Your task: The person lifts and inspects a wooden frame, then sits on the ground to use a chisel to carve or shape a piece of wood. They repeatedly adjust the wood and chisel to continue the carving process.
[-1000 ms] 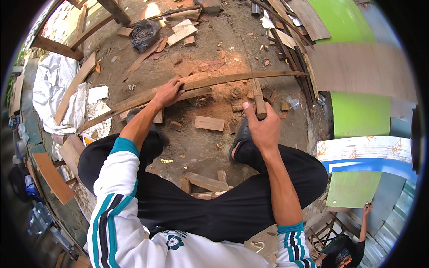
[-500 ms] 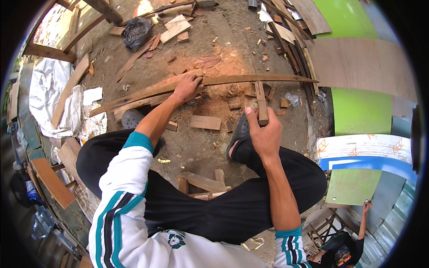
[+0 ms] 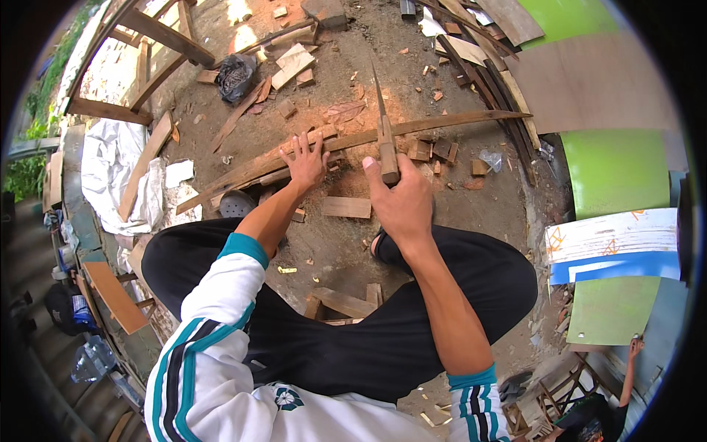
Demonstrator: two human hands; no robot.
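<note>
A long, narrow wooden strip (image 3: pixel 460 119) lies slantwise over other timber on the ground before me. My left hand (image 3: pixel 305 163) rests on the timber left of its middle, fingers spread and pointing away. Gripped in my right hand (image 3: pixel 403 200) is a handsaw (image 3: pixel 387 147) with a wooden handle. Its thin blade points away from me and crosses the strip near the middle; I cannot tell whether the teeth touch the wood. A short wood offcut (image 3: pixel 347 207) lies on the ground between my hands and my knees.
Several wood blocks (image 3: pixel 445 149) lie right of the saw. A black plastic bag (image 3: pixel 236 77) and wood scraps are farther off. White sheeting (image 3: pixel 110 177) is at the left, green boards (image 3: pixel 618 173) at the right. Another person's arm (image 3: pixel 630 372) shows at lower right.
My right hand has moved left along the strip with the saw, whose blade now shows more clearly. The fingers of my left hand, bent over the wood before, have spread. The view has shifted slightly.
</note>
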